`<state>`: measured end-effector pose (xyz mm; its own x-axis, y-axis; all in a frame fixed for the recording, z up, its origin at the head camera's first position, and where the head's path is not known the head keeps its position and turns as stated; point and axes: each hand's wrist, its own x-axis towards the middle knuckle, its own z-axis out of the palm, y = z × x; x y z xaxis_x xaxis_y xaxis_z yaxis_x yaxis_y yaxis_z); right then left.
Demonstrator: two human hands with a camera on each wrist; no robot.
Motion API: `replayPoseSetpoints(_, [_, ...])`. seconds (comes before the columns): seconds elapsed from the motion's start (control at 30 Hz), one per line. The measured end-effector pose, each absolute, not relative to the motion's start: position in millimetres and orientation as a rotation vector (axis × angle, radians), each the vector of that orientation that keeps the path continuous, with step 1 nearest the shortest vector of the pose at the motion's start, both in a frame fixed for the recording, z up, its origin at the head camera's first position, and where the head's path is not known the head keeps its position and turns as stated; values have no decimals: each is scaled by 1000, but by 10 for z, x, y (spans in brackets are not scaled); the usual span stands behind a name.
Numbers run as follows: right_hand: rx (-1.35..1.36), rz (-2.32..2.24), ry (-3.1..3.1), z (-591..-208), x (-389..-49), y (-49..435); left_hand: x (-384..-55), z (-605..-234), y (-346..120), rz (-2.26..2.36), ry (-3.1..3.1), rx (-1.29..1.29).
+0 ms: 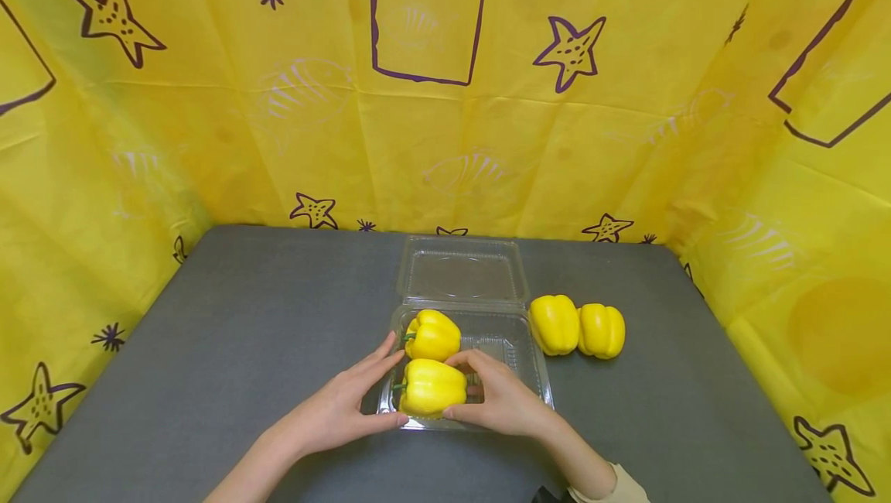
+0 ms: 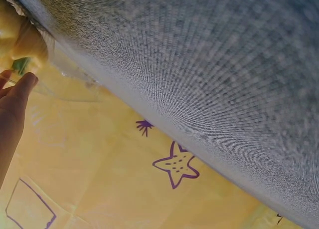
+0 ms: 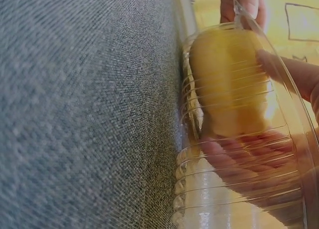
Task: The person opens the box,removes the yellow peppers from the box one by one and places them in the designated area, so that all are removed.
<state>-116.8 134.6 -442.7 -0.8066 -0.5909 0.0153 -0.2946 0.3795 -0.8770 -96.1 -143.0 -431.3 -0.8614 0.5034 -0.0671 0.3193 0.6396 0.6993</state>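
In the head view, a clear plastic clamshell container (image 1: 516,333) lies open on the table with two yellow bell peppers in its left half, stems to the left. My right hand (image 1: 506,396) holds the nearer bell pepper (image 1: 433,388) at its right end, thumb in front and fingers behind. The farther bell pepper (image 1: 435,334) sits just behind it. My left hand (image 1: 341,404) is spread along the container's left side, thumb by the front left corner. Through the clear wall, the right wrist view shows the held pepper and my right fingers (image 3: 244,154).
Two more yellow bell peppers, one (image 1: 554,325) against the container's right side and another (image 1: 602,330) beside it, rest on the grey table (image 1: 278,309). The container's lid (image 1: 462,271) lies folded back behind it. A yellow patterned cloth (image 1: 487,131) hangs around the table.
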Motion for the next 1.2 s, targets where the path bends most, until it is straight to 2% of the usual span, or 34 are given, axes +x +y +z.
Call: replayPoseSetpoints(1.2, [-842, -1454, 2475, -4409, -1104, 1332, -968, -4306, -1427, 1027, 2606, 658])
